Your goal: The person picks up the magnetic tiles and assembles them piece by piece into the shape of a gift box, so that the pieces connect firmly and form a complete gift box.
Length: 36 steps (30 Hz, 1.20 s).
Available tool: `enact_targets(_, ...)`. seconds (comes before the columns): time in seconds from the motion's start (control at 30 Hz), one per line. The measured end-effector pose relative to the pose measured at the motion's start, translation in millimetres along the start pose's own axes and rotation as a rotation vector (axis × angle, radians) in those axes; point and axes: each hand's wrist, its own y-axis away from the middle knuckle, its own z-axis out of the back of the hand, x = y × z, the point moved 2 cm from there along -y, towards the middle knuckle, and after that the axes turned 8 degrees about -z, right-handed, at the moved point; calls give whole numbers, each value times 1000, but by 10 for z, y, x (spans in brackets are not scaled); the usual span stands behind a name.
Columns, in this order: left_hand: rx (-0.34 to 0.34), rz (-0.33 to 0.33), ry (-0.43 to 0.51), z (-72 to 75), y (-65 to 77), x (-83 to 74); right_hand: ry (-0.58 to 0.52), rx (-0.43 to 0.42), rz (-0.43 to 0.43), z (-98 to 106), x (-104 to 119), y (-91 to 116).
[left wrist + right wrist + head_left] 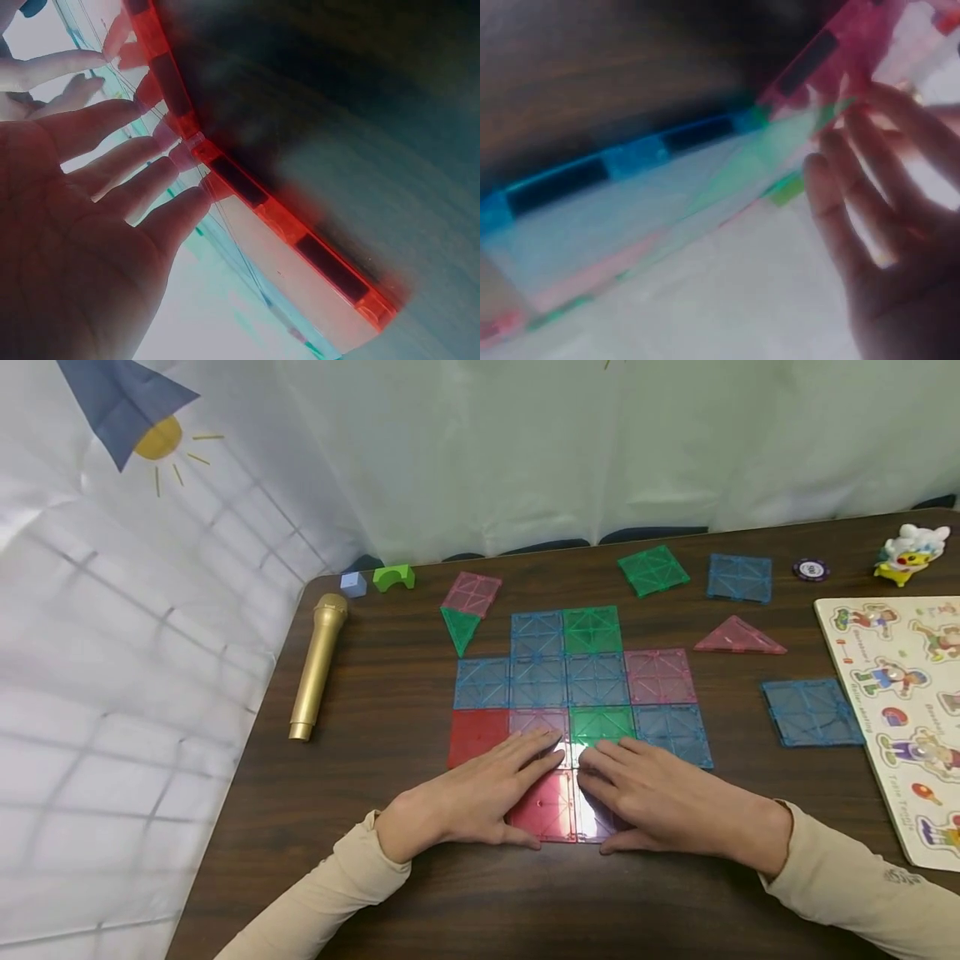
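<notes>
Translucent magnetic tiles (538,681) lie flat, edge to edge, in a stepped patch on a dark wood-grain table (390,693). At the patch's near edge, a pinkish-red tile (546,810) and a glare-washed tile (592,806) sit side by side, partly under the hands. The left hand (483,791) rests on the tiles with fingers extended, and the right hand (660,789) rests beside it, fingers loosely bent; neither grasps anything. The next row runs red, pink, green, blue; beyond come three blue squares and a pink one, then a blue and a green.

Rightward lies a picture puzzle board (911,693), a loose blue tile (813,713) at its left edge; leftward lies a gold microphone (318,666).

Farther back are a pink triangle (738,637) and a green triangle (461,627) against a pink square (472,593). Along the far side stand a light-blue cube (353,584), a green arch block (393,577) and a small figurine (911,555), with a loose green tile (653,570), another blue tile (739,577) and a poker chip (812,570) between. A pale curtain (480,460) hangs behind.
</notes>
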Motion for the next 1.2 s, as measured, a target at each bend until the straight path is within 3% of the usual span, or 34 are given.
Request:
enact_targets(0.13,1,8,34,0,13,18,-150,58,-90,-5,-227,-3)
enact_targets(0.27,-53,76,231,55,62,115,-262,88,-226,0,-578,17)
enact_targets(0.37,-190,199,373,125,151,273,-299,132,-287,-3,-740,43)
enact_targets(0.53,-487,487,456,249,366,571,-339,185,-317,-8,-805,59)
enact_targets(0.6,-561,588,551,283,438,649,-342,190,-320,-7,-806,61)
enact_targets(0.67,-622,637,715,311,483,692,-343,192,-321,-4,-809,62)
enact_targets(0.8,-735,634,1068,340,513,708,-345,197,-317,2,-814,51)
enact_targets(0.87,-775,613,1182,357,505,698,-350,197,-318,11,-809,53)
enact_targets(0.93,-805,606,1251,366,511,693,-357,196,-313,16,-798,43)
enact_targets(1.2,-957,640,1378,292,622,742,-377,216,-311,26,-781,10)
